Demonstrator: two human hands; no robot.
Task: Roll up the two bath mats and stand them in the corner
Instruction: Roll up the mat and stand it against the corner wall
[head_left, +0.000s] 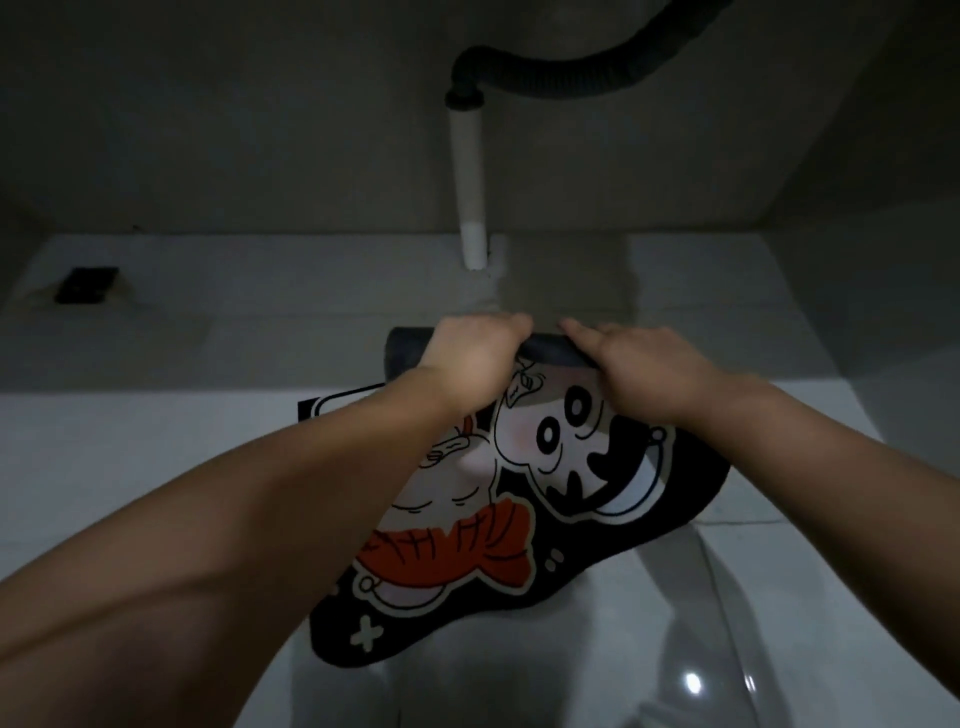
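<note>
A black bath mat (566, 467) with a white skull cartoon and an orange shape lies on the pale floor tiles. Its far end is curled over into a dark roll (408, 351). My left hand (470, 351) lies on top of that roll, fingers curved over its far side. My right hand (628, 358) presses the roll beside it, fingertips almost touching the left hand's. A paler flat patch (566, 273) lies beyond the roll against the wall; I cannot tell whether it is a second mat.
A white drain pipe (470, 182) drops to the floor just behind the roll, joined to a black corrugated hose (571, 67). A small dark floor drain (85, 285) sits at the far left. Grey walls close the back and right side.
</note>
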